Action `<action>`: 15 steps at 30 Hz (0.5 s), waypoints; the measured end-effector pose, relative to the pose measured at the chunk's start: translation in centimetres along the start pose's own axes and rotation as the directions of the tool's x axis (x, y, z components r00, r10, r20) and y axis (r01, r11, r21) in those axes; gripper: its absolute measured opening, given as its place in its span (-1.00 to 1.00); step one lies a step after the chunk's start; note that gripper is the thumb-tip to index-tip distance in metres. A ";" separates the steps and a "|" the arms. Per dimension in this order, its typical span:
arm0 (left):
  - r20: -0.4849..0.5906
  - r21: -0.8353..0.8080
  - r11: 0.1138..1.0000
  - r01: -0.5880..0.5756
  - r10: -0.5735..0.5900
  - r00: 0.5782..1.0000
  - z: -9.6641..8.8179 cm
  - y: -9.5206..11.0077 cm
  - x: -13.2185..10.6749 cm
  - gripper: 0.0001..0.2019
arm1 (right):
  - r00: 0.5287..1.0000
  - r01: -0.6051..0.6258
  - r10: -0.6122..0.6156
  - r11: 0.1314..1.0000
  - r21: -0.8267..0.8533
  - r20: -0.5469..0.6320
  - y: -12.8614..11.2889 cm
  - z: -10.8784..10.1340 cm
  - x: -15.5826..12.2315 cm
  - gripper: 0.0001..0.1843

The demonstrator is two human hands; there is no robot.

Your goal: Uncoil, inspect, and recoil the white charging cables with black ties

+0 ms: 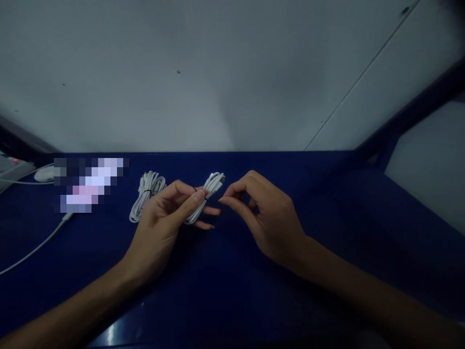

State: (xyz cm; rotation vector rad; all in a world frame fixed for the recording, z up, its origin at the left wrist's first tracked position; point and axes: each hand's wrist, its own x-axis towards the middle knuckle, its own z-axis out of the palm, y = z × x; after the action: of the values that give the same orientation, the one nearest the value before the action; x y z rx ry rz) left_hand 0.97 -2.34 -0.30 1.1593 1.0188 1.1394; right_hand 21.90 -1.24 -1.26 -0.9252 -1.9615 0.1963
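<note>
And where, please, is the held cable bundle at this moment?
In the head view, the held cable bundle is near the middle, gripped by the left hand, with the right hand just to its right.

The coiled cable (213, 185) at mid-frame looks sheathed in smooth plastic; the cable bundle (148, 182) left of it has the same smooth plastic look; the tabletop (232, 295) is smooth and glossy, glinting at lower left; the wall panel (218, 72) across the top looks matt.
</note>
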 end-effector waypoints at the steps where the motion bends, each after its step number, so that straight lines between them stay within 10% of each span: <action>1: 0.001 0.006 1.000 -0.002 0.002 1.000 0.0 0.0 0.0 -0.81 | 1.000 -0.009 0.009 1.000 -0.006 0.011 0.0 0.0 0.0 -0.87; 15: 0.015 0.044 0.999 -0.003 0.002 1.000 -0.3 -0.9 0.6 -0.76 | 0.989 -0.135 0.134 0.991 0.014 0.070 -0.5 0.1 -0.4 -0.93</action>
State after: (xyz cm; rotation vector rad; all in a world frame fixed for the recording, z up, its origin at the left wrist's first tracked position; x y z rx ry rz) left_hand 0.92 -1.78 -1.21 1.2025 1.0355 1.1132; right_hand 21.71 -1.84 -1.32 -1.0519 -1.9581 0.3271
